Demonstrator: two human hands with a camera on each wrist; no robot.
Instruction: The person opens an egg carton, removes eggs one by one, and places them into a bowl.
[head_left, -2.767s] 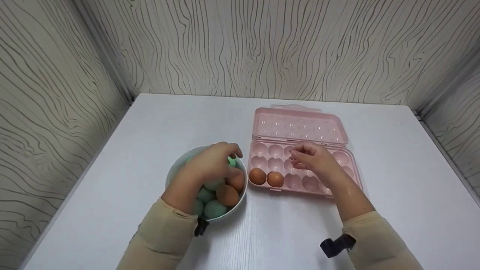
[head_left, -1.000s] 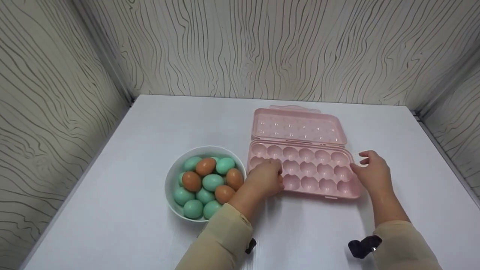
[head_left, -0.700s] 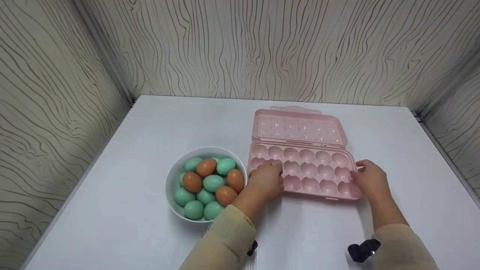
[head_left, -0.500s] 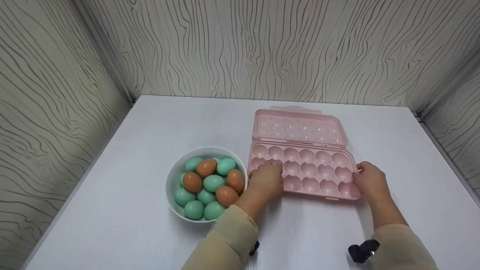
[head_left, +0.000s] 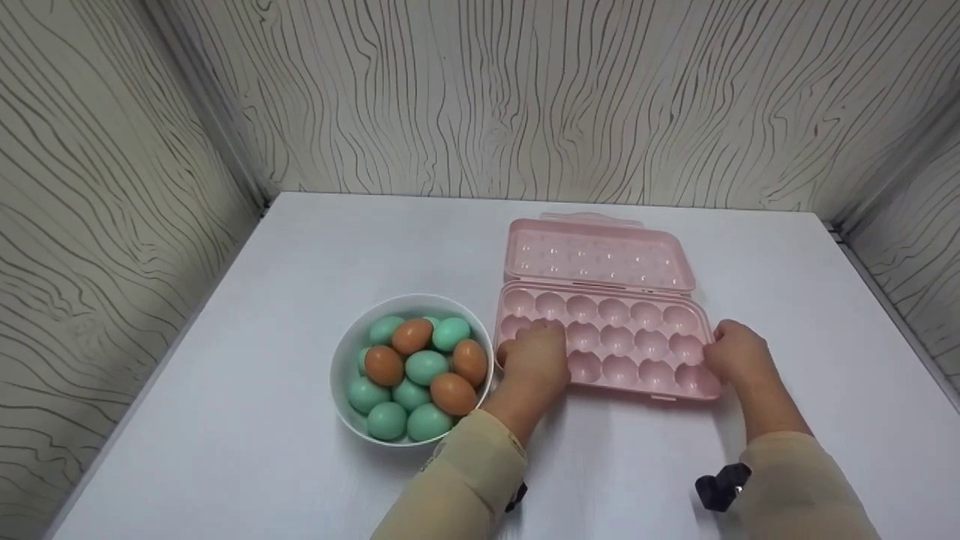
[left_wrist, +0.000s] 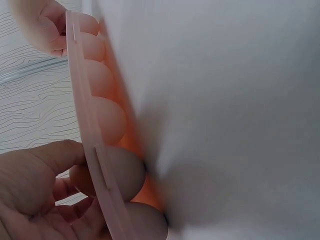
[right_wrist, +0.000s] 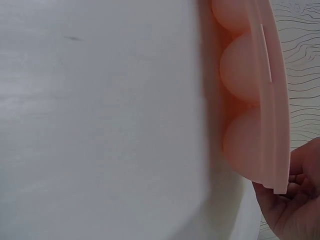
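In the head view my left hand (head_left: 536,360) is over the front row of a pink plastic egg box (head_left: 637,392), near its left end. In the left wrist view its fingers curl round a brown egg (left_wrist: 81,180) in the second pocket, with the thumb at the box's front rim. Another brown egg (head_left: 504,351) shows in the front left corner pocket, partly behind the hand. My right hand (head_left: 742,356) pinches the box's right edge between thumb and curled fingers. The pink lid (head_left: 600,255) lies folded back behind the pockets.
Just left of the box stands a white bowl (head_left: 339,375) filled with green eggs (head_left: 426,367) and brown eggs (head_left: 454,394). Both rest on a white table (head_left: 262,337), with wood-patterned panels (head_left: 487,97) at the back and sides.
My left hand has moved right from the bowl to the box's front row. The right hand has gone from above the box to its right edge and taken hold of it.
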